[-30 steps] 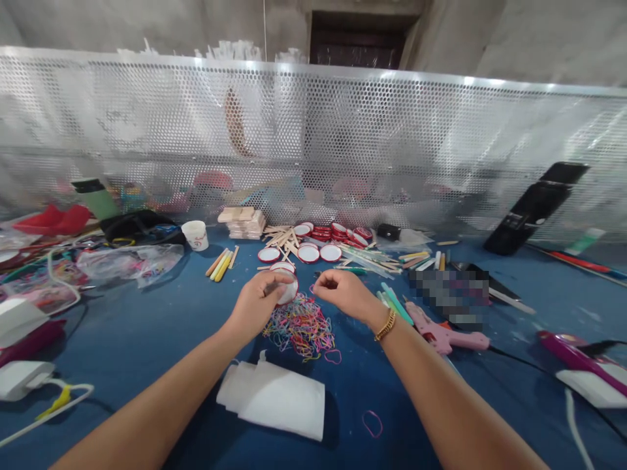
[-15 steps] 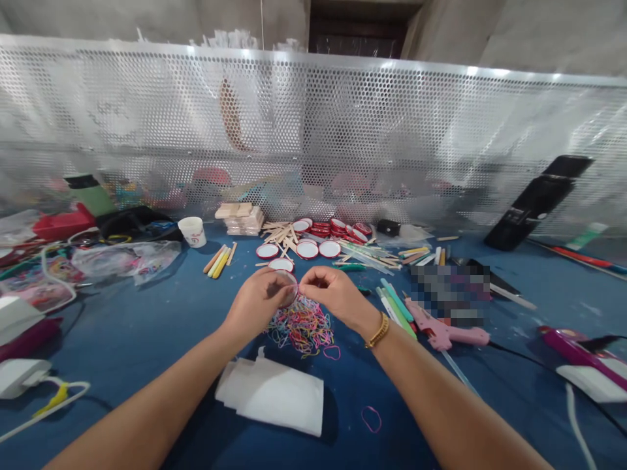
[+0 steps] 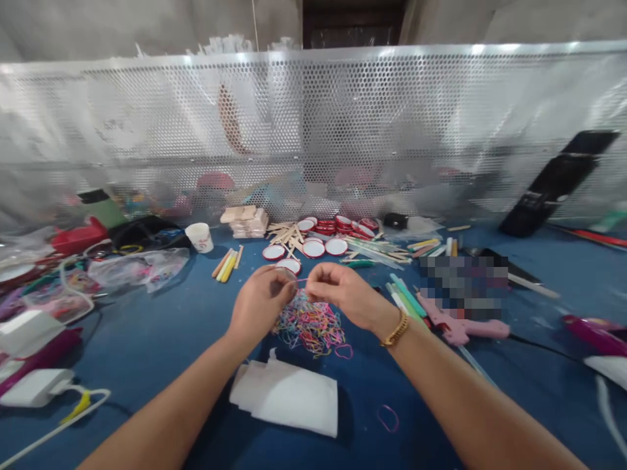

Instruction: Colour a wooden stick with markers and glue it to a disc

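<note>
Over a heap of coloured rubber bands (image 3: 311, 324) on the blue table, my left hand (image 3: 260, 302) is closed round a small red-rimmed round lid whose edge just shows at my fingertips. My right hand (image 3: 340, 292) pinches a thin pink rubber band stretched towards the lid. The two hands almost touch. A gold bracelet (image 3: 396, 329) sits on my right wrist. More red-rimmed lids (image 3: 313, 249) lie further back among wooden craft sticks (image 3: 288, 233).
A folded white cloth (image 3: 288, 396) lies near my forearms, a loose pink band (image 3: 388, 418) to its right. A pink glue gun (image 3: 458, 324) and coloured sticks (image 3: 406, 297) lie right. A paper cup (image 3: 201, 237), plastic bags and cables lie left. A perforated metal screen (image 3: 343, 130) closes the back.
My hands have come together: the right hand moved left to the lid in my left hand, and a pink band is now stretched between them. The camera view shifted slightly.
</note>
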`<state>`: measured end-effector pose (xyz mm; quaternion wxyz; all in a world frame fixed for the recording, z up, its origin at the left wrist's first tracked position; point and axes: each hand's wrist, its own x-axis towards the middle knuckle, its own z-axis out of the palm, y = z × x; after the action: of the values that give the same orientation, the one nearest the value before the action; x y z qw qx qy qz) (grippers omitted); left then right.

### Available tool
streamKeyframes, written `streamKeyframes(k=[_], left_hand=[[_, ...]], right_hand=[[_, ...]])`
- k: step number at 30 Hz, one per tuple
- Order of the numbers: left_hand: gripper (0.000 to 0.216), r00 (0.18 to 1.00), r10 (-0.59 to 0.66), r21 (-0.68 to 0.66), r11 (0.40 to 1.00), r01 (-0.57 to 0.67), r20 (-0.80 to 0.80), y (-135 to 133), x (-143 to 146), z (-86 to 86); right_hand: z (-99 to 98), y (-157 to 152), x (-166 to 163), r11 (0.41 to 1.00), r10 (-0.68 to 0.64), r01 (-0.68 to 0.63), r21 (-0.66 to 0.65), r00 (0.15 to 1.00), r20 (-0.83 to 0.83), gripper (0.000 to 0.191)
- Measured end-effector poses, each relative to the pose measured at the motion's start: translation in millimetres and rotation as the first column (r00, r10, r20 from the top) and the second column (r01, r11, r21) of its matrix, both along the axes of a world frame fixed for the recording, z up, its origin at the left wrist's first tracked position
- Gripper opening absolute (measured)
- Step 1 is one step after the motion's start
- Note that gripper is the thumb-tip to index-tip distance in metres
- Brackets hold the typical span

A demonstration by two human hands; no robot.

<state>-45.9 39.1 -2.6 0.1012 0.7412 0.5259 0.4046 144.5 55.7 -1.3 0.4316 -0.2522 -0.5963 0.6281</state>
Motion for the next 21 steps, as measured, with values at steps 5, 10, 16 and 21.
streamKeyframes(k=[5, 10, 16, 21], left_hand=[[0.015, 0.997, 0.079, 0.056, 0.995, -0.08, 0.025, 2.4, -0.9, 1.7], [0.014, 0.995, 0.085, 0.063, 0.994, -0.089, 0.06, 0.9, -0.2, 1.9], [0.014, 0.995, 0.003, 0.053, 0.999, -0.008, 0.095, 1.6, 2.8, -3.0], [0.014, 0.991, -0.09, 0.04, 0.995, 0.086, 0.095, 0.5, 5.2, -5.2]], right_hand=[[-16.9, 14.0, -1.8, 0.964, -0.26, 0.266, -0.023, 0.953, 0.156, 0.01], [-13.6, 19.6, 13.4, 0.878, -0.419, 0.228, 0.421, 0.791, 0.446, 0.007], [-5.0, 5.8, 2.6, 0.621, -0.652, 0.214, 0.754, 0.675, 0.345, 0.012], [-6.3, -3.4, -8.6, 0.588, -0.684, 0.19, 0.787, 0.635, 0.358, 0.014]])
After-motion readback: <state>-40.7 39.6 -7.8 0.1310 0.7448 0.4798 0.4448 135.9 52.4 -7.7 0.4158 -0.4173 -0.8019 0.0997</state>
